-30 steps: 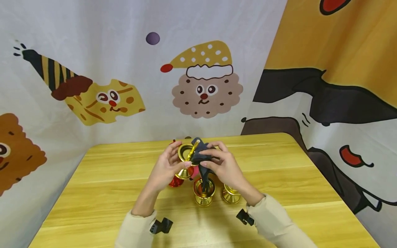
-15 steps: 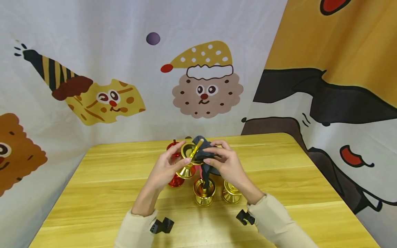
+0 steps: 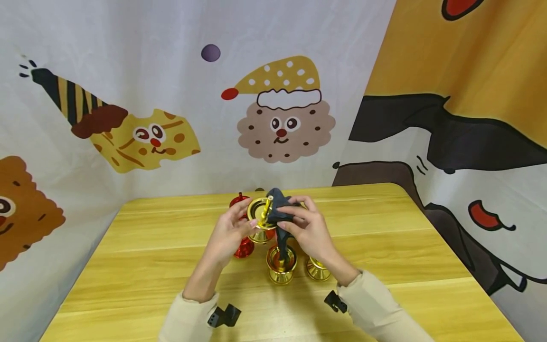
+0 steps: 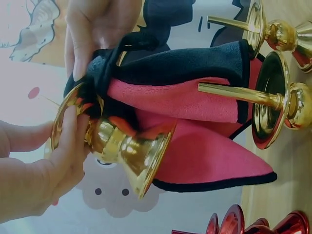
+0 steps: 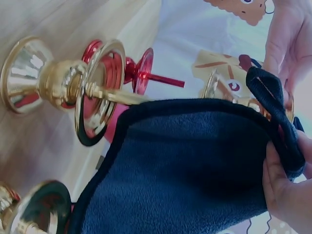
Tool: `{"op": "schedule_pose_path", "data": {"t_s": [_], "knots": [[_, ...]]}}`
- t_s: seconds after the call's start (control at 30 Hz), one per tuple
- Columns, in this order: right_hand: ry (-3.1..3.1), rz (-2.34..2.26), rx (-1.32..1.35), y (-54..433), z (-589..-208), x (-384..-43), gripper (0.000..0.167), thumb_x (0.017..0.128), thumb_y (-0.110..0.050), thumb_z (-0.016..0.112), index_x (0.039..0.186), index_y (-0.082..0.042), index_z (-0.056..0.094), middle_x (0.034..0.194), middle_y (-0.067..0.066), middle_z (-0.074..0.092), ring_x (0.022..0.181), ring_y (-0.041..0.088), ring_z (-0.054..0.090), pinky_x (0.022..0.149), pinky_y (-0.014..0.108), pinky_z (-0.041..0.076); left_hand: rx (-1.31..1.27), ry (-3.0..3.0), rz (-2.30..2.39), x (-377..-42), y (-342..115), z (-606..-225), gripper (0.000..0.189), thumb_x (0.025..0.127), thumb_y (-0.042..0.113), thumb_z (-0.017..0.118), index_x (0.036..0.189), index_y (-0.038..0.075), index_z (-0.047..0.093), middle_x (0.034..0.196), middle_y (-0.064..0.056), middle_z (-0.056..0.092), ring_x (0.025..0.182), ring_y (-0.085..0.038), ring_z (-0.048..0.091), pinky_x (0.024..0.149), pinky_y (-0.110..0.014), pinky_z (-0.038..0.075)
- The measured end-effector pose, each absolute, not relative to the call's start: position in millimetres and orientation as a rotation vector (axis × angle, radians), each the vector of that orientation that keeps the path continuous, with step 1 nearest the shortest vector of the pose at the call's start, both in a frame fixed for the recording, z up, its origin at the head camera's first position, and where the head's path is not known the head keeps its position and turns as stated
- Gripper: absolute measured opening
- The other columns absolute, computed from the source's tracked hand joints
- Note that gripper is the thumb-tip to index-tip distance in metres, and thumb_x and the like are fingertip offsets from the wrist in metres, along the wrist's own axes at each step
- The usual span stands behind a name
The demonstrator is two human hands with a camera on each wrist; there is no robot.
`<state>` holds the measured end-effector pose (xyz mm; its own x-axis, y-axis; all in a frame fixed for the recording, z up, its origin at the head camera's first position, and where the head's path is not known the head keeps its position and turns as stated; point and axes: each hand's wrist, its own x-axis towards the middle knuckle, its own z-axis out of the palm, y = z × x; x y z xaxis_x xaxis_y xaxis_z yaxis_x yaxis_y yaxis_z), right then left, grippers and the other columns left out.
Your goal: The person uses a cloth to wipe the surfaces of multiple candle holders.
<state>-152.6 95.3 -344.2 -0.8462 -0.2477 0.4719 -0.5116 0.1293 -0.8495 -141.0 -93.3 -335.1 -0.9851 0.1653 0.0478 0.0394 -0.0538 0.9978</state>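
Note:
My left hand (image 3: 228, 232) holds a gold candlestick (image 3: 261, 235) by its dish, above the table. In the left wrist view the fingers lie along the rim of this candlestick (image 4: 146, 158). My right hand (image 3: 309, 228) pinches a dark blue-grey cloth (image 3: 279, 211) against the dish beside the central rod. The cloth's underside is pink with black edging, and a loose flap (image 4: 209, 156) hangs down. A second gold candlestick (image 3: 280, 278) stands right below the cloth. In the right wrist view the cloth (image 5: 185, 161) covers much of the held candlestick.
A third gold candlestick (image 3: 317, 270) stands to the right, partly behind my right wrist. Red candlesticks (image 3: 243, 249) stand behind my left hand, partly hidden. The wooden table (image 3: 149, 266) meets a printed curtain (image 3: 179, 95) at the back.
The held candlestick shifts slightly right, then back left, and its rod now points more upright. The cloth moves a little with it. Both hands keep their hold; the standing candlesticks stay put.

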Motion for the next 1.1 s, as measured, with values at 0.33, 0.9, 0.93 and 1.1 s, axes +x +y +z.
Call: {"op": "schedule_pose_path", "data": {"t_s": [0.33,0.9,0.93,1.1], "knots": [[-2.257,1.749,0.788,99.2,-337.5,-158.5,0.023,0.079,0.010,0.064,0.101,0.008,0.066,0.117,0.016,0.042,0.099,0.033,0.057,0.080,0.031,0.050,0.381,2.112,2.097,-140.6,-100.1,-327.5,0.049,0.090,-0.012,0.042,0.137,-0.007,0.028,0.132,-0.026,0.042,0.107,-0.035,0.051,0.080,-0.032,0.050],[-2.242,1.739,0.715,93.1,-341.5,-148.1,0.023,0.078,0.009,0.066,0.101,0.008,0.066,0.113,0.016,0.041,0.096,0.034,0.058,0.078,0.028,0.051,0.105,2.280,2.151,-139.9,-88.0,-332.4,0.049,0.087,-0.001,0.058,0.133,0.000,0.042,0.121,-0.019,0.051,0.098,-0.026,0.056,0.079,-0.030,0.050],[-2.242,1.736,0.721,92.6,-342.3,-148.0,0.023,0.078,0.009,0.066,0.101,0.008,0.066,0.113,0.016,0.041,0.096,0.034,0.059,0.078,0.028,0.051,0.095,2.278,2.153,-140.2,-87.8,-332.7,0.050,0.087,-0.002,0.058,0.133,0.000,0.041,0.122,-0.019,0.051,0.099,-0.027,0.055,0.078,-0.030,0.050],[-2.281,1.698,0.744,93.7,-344.0,-151.3,0.023,0.079,0.009,0.065,0.101,0.007,0.066,0.114,0.016,0.042,0.094,0.031,0.060,0.076,0.028,0.052,0.099,2.242,2.187,-140.9,-89.5,-333.5,0.045,0.086,-0.007,0.056,0.130,-0.004,0.043,0.120,-0.023,0.052,0.096,-0.028,0.055,0.076,-0.028,0.051]]}}
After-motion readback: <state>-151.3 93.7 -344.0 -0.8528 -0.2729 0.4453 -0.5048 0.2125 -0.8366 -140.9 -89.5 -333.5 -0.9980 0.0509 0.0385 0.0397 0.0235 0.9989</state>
